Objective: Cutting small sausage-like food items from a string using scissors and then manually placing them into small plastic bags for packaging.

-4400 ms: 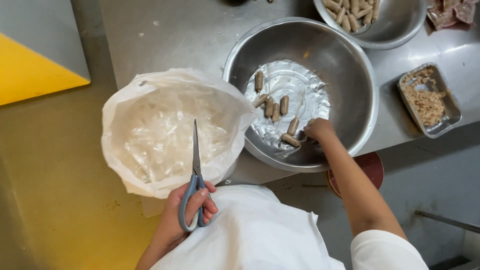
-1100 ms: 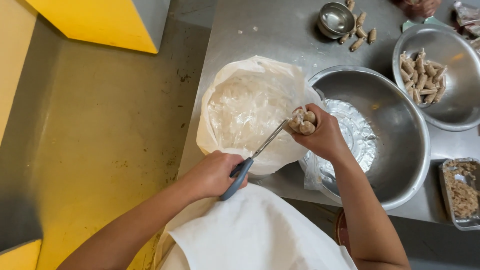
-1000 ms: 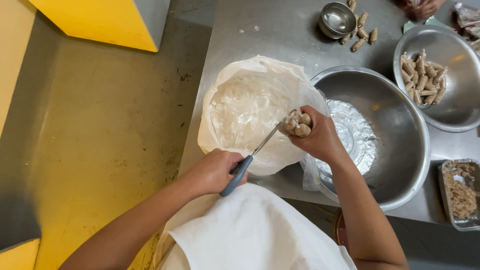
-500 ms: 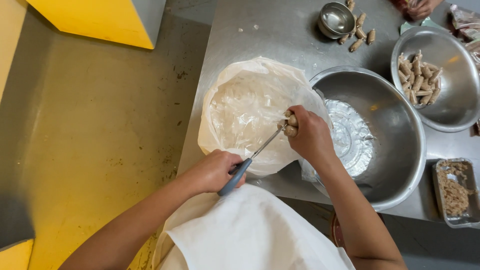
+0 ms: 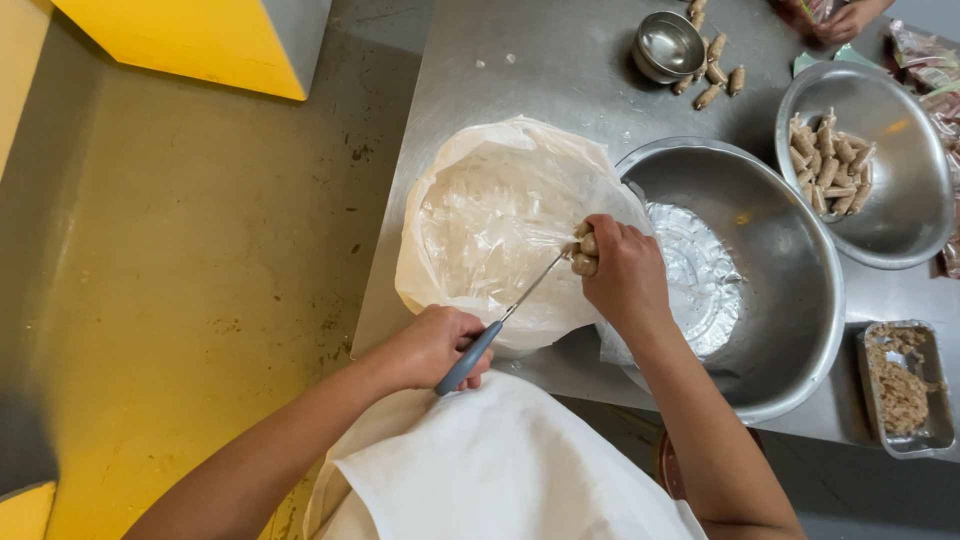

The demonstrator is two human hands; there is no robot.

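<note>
While the left hand (image 5: 432, 345) grips grey-handled scissors (image 5: 500, 317) whose blades reach over a crinkly plastic-lined tub (image 5: 480, 215), the right hand (image 5: 625, 272) closes on small tan cylindrical pieces (image 5: 583, 247) above it, beside three round steel bowls on the table (image 5: 560, 70).
</note>
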